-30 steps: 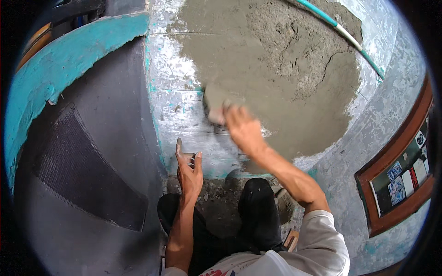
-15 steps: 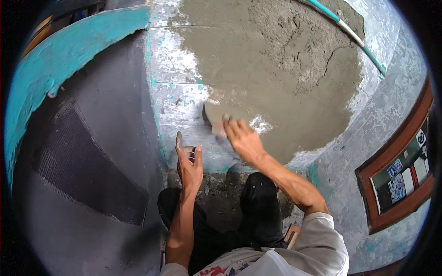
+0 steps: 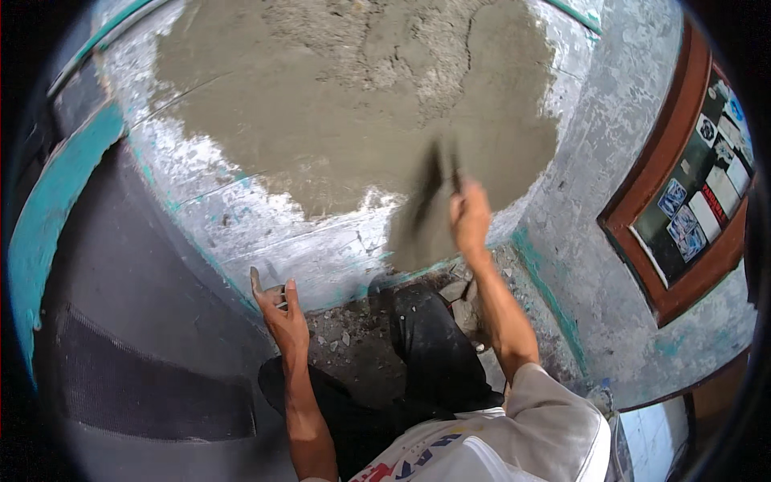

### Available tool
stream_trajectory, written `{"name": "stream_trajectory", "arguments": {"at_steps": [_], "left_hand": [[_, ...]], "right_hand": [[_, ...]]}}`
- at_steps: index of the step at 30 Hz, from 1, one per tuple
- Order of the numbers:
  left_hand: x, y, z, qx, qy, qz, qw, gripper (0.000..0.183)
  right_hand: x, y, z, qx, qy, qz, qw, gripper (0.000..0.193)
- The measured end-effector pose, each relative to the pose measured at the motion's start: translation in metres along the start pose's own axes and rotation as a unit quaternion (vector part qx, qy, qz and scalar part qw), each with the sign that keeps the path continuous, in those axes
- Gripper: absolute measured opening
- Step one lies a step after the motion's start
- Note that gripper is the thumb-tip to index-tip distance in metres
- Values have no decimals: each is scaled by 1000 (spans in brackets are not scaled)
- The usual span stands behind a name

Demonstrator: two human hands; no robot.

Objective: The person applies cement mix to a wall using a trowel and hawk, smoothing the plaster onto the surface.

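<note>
My right hand grips the handle of a plastering trowel, blurred by motion, its blade flat against the lower edge of a wet grey cement patch on the wall. My left hand rests lower left near the base of the wall, fingers closed around a small metal tool whose tip sticks up. Below the patch the wall shows scraped white and turquoise paint. My dark trousers and knee are between my arms.
Rubble and mortar crumbs lie on the floor at the wall's foot. A turquoise-edged dark panel curves along the left. A brown wooden-framed board with paper cards hangs at the right.
My right hand swept the trowel rightward and up along the lower edge of the cement. The view shifted, so the wall sits more to the left. The left hand stayed low.
</note>
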State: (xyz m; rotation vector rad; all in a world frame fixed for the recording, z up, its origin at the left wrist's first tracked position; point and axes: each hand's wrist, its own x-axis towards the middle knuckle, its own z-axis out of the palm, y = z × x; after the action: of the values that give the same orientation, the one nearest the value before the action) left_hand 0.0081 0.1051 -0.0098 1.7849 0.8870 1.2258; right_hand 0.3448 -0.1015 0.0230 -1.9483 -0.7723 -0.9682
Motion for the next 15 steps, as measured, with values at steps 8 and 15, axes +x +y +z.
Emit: {"name": "stream_trajectory", "arguments": {"at_steps": [8, 15], "left_hand": [[-7, 1, 25, 5, -38, -23, 999, 77], [-10, -2, 46, 49, -80, -10, 996, 76]], "right_hand": [[108, 74, 23, -131, 118, 43, 983, 56], [11, 24, 15, -106, -2, -96, 990, 69]]}}
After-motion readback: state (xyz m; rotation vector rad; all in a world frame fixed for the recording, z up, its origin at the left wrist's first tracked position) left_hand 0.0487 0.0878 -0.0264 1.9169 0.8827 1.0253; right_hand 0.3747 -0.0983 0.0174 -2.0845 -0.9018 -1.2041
